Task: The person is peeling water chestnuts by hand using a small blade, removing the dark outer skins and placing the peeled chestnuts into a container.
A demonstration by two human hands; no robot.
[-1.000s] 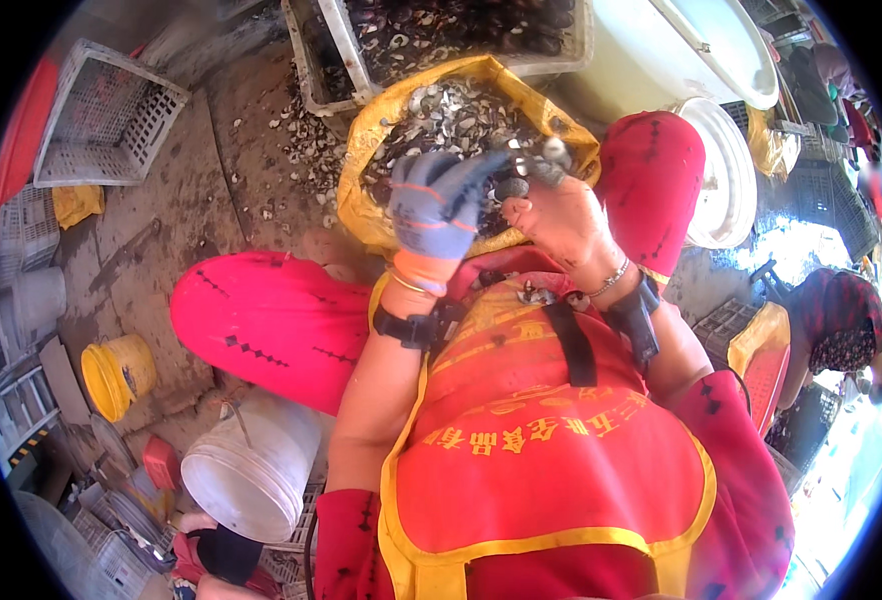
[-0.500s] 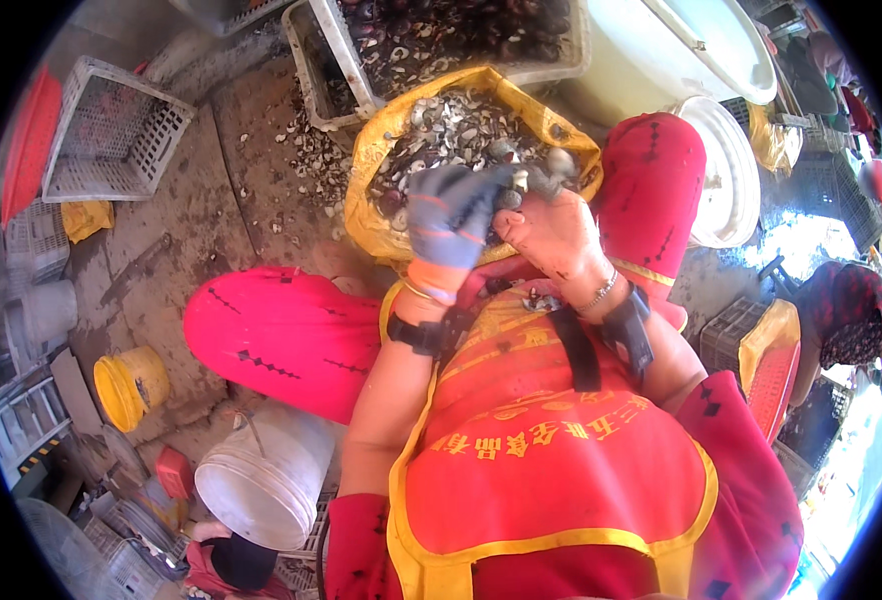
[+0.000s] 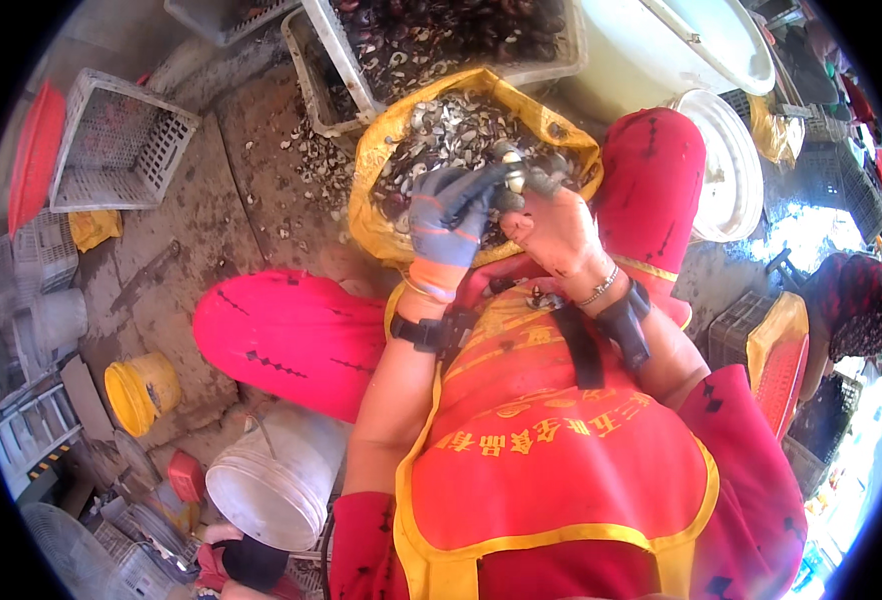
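Observation:
My left hand (image 3: pixel 451 217), in a grey-blue glove with dark fingertips, is closed, its fingers brought up against a small pale shellfish (image 3: pixel 514 177). My right hand (image 3: pixel 561 235) is bare at the palm, with greyish coverings over its fingertips, and is closed on the same shellfish from the other side. Both hands meet over the near edge of a yellow-rimmed container (image 3: pixel 368 195) filled with broken shells (image 3: pixel 456 125). The shellfish's exact kind is too small to make out, and the fingers partly hide it.
A white crate of dark shellfish (image 3: pixel 461 35) stands beyond the container. A large pale tub (image 3: pixel 651 60) and a white bucket (image 3: pixel 726 170) are at the right. Left are a grey crate (image 3: pixel 111 140), a yellow bucket (image 3: pixel 141 392) and a white bucket (image 3: pixel 281 475).
My fingers have shifted slightly around the shellfish, so its pale part now shows more clearly between them. The whole view has moved a little to the right at the left side.

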